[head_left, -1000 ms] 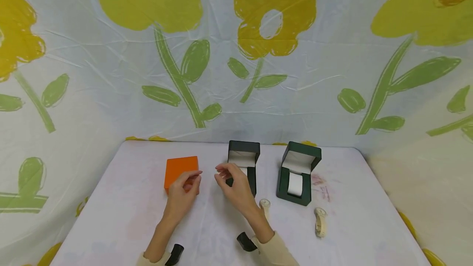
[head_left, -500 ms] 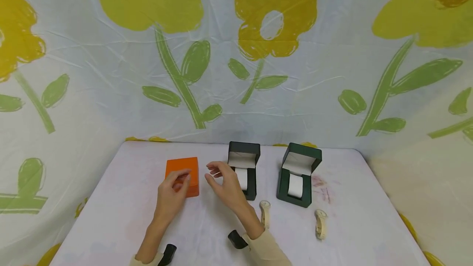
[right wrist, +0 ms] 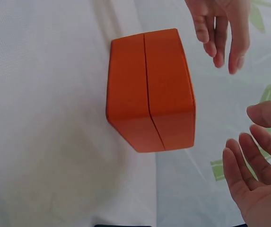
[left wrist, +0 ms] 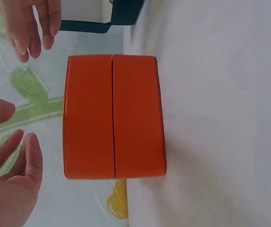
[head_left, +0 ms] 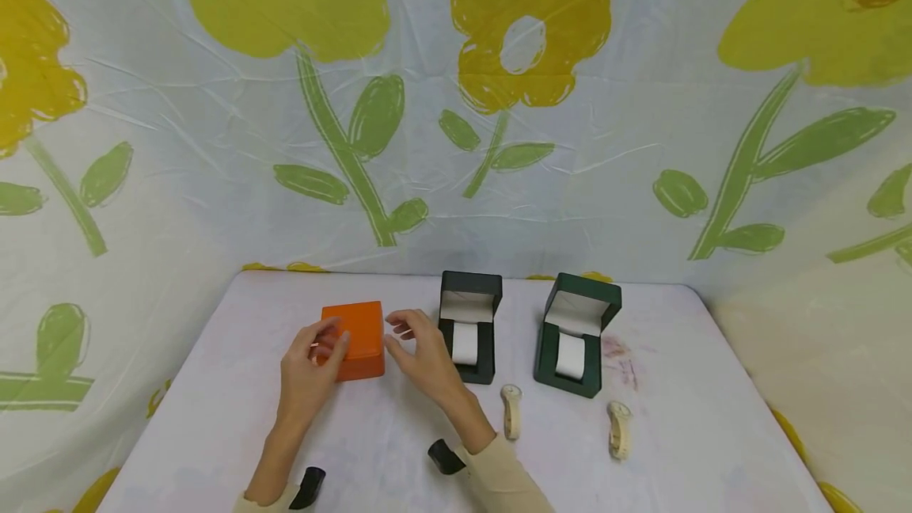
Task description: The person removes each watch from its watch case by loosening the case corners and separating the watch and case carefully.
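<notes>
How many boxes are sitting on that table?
3: a closed orange box between the left hand and right hand, an open dark box in the middle, and an open green box farther right. None appears hidden.

Orange box [left wrist: 89,118], closed.
In view, left of box, apart: left hand [left wrist: 10,189], right hand [left wrist: 21,19]; above box: dark green object [left wrist: 124,12].

Open dark box [head_left: 466,307] holding a white cushion [head_left: 465,343], open green box [head_left: 572,313] to its right with a white pillow [head_left: 571,355], pale watch [head_left: 511,412] near the first, second watch [head_left: 619,430] near the other, white-covered table [head_left: 684,386], flower-printed cloth [head_left: 613,196] behind
</notes>
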`<state>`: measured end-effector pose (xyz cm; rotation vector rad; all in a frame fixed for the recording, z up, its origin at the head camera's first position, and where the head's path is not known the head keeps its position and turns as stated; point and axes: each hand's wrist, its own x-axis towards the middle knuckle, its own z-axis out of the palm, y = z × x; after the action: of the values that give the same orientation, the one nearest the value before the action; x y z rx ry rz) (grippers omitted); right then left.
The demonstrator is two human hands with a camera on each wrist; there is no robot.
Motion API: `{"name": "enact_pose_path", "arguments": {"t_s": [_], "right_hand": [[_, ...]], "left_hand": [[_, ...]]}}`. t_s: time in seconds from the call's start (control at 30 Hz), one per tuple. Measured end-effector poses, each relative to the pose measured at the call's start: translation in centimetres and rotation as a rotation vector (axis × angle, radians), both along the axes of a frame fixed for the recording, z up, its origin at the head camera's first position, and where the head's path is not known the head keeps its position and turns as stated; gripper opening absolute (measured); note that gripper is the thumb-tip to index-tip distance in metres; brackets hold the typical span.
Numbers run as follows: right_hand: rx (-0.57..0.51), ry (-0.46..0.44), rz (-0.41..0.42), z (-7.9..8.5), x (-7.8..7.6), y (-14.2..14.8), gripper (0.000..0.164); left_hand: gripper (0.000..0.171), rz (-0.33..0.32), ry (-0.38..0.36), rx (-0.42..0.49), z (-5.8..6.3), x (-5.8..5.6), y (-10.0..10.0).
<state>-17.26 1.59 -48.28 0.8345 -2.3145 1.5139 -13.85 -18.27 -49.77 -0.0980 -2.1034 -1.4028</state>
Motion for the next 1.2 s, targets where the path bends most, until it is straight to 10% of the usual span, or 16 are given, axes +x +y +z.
{"name": "enact_pose_path", "arguments": {"t_s": [0.5, 0.9, 1.2], "right_hand": [[-0.016, -0.144, 0.039, -1.1, -1.0, -0.6, 0.039], [0.048, -0.156, 0.14, -2.2, -1.4, -1.0, 0.048], [0.18, -0.195, 0.131, -2.2, -1.3, -1.2, 0.055]], "left_hand": [[0.069, 0.017, -0.282, -0.106, -1.5, -0.5, -2.5], [0.114, -0.218, -0.562, -0.095, -2.5, -0.7, -5.3], [0.12, -0.34, -0.593, -0.125, -3.3, -1.2, -6.3]]}}
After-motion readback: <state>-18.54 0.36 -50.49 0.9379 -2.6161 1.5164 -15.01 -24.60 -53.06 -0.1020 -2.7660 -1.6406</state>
